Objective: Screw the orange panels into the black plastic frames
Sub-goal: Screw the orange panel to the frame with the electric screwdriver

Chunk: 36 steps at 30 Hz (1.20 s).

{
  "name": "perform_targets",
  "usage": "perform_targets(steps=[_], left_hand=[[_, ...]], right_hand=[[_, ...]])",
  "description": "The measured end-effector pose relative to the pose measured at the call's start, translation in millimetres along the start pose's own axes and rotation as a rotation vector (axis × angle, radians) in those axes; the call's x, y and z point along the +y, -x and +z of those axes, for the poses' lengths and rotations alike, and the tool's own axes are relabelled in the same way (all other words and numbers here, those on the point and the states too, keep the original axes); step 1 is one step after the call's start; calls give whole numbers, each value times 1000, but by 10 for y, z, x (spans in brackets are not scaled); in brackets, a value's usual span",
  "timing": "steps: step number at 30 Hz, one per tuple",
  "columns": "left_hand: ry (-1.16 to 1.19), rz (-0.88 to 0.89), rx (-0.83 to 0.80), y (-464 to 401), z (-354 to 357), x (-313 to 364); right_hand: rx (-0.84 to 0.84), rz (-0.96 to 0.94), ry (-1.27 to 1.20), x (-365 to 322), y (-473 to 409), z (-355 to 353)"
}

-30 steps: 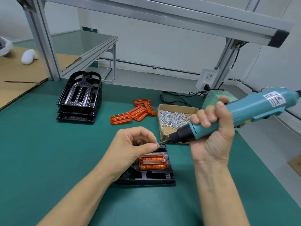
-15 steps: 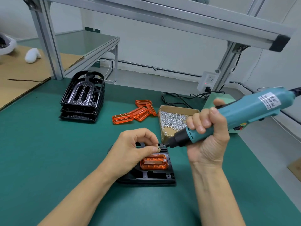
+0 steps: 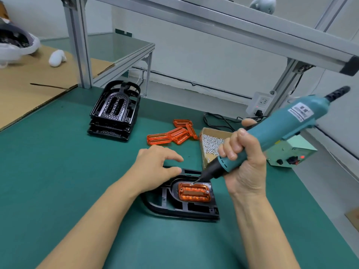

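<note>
The right hand (image 3: pixel 244 164) is gripping the teal screwdriver (image 3: pixel 272 133), its bit touching the orange panel (image 3: pixel 194 192) seated in the black frame (image 3: pixel 174 208); the left hand (image 3: pixel 155 167), fingers relaxed, is resting on the frame's far-left edge, hiding it

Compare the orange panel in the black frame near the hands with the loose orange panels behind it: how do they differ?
The seated orange panel lies flat inside the black frame, alone; the loose orange panels lie in a heap on the green mat, some overlapping and tilted. The bit of the electric screwdriver, gripped by the right hand, meets the seated panel's far edge; nothing touches the loose panels. All are the same translucent orange.
</note>
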<state>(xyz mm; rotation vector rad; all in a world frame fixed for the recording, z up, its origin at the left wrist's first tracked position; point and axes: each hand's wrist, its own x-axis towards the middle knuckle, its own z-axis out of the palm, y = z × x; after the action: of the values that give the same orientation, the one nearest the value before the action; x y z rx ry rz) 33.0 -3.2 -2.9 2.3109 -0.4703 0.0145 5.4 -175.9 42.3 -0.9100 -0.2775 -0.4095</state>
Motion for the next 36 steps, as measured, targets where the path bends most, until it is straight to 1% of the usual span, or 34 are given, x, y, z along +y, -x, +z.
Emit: perform_targets(steps=[2,4,8,22,24,28,30,32,36], left_hand=[[-93,4,-52,-15,37,-12],[-140,-3,-86,-29,59,-21],[-140,-2,-73,-29,86,-25],[-101,-16,-80,-27,100,-31],[-98,-21,-86,-29,109,-34],[-64,-48,-86,-35,117,-45],[-39,-56,-66,-33,115,-46],[-21,-53,-67,-18,105,-35],[-34,-57,-103,11,94,1]], right_hand=[[-29,22,35,35,-6,55],[-51,43,78,76,-9,93],[-68,85,145,158,0,139],[-155,119,255,241,-26,202],[-202,137,281,245,-41,205],[-384,181,326,297,-88,259],[-441,188,352,333,-91,287],[-437,175,357,344,-79,278],[-308,128,308,316,-44,188]])
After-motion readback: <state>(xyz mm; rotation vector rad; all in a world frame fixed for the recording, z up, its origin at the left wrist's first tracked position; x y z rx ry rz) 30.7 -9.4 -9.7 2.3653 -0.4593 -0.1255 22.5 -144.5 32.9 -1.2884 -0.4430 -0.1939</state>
